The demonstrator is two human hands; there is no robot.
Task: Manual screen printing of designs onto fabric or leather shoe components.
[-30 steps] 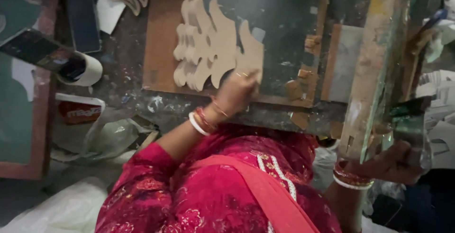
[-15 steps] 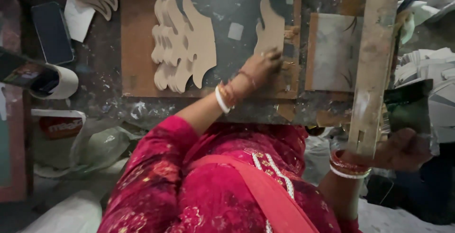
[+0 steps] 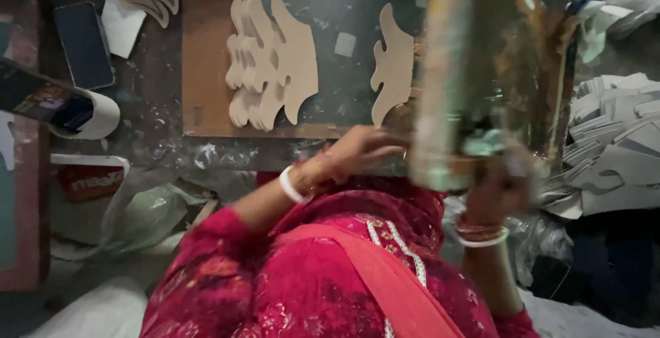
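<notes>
We have one curved cutout (image 3: 393, 63) lying alone on the dark board (image 3: 206, 56), well apart from the stack of matching cutouts (image 3: 271, 63) further left, so one piece looks dealt out and the stack is yet to go. Our left hand (image 3: 361, 151) rests near the bench edge, its grip loosely curled and, as far as we can tell, empty. Our right hand (image 3: 500, 188), blurred, has its grip closed around the lower end of a paint-stained frame (image 3: 481, 70) raised over the board's right side.
</notes>
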